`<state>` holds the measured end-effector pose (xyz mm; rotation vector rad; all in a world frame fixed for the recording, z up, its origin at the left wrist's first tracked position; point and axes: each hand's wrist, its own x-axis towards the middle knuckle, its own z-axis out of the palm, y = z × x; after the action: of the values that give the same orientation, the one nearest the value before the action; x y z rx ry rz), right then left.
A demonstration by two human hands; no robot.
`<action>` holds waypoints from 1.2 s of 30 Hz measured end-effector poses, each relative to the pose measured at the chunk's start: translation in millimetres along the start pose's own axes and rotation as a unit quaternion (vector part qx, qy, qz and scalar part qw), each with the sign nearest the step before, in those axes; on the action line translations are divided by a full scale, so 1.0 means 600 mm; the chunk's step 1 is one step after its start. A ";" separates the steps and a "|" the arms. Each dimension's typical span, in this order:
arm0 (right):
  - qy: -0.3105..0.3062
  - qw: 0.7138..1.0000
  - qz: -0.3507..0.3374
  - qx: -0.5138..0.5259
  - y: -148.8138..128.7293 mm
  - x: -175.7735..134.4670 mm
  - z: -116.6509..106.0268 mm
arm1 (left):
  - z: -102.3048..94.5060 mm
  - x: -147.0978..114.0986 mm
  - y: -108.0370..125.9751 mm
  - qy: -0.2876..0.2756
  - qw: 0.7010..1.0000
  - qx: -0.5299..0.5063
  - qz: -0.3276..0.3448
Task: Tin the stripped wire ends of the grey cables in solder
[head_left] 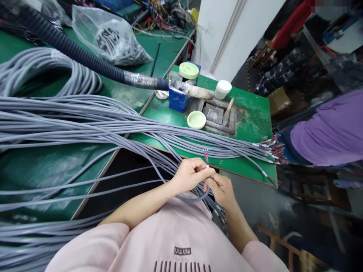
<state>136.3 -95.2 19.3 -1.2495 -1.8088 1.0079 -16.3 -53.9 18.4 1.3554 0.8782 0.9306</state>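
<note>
My left hand (193, 173) and my right hand (221, 188) meet in front of my chest, both closed on the end of one grey cable (198, 198). Thin coloured wires (207, 156) fan upward out of its stripped end, above my fingertips. Below the hands the cable curves back toward the left. A thick bundle of similar grey cables (176, 132) lies across the green bench just beyond, its stripped wire ends (273, 149) at the right edge. More cables hang in my lap, partly hidden by my hands.
A solder pot (214, 114) is set in the bench, with a ridged exhaust hose (113, 71) reaching toward it. Around it stand a shallow pale dish (196, 119), a white tub (222, 89) and a blue box (177, 99). Someone in a purple top (329, 128) is at the right.
</note>
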 end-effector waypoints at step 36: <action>-0.031 0.999 -0.028 -0.016 0.009 0.006 0.004 | -0.015 -0.006 -0.019 -0.009 0.992 -0.127 0.022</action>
<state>135.4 -90.8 13.9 -1.1917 -1.9040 1.0010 -25.8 -53.9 6.5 1.1654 0.6918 1.0262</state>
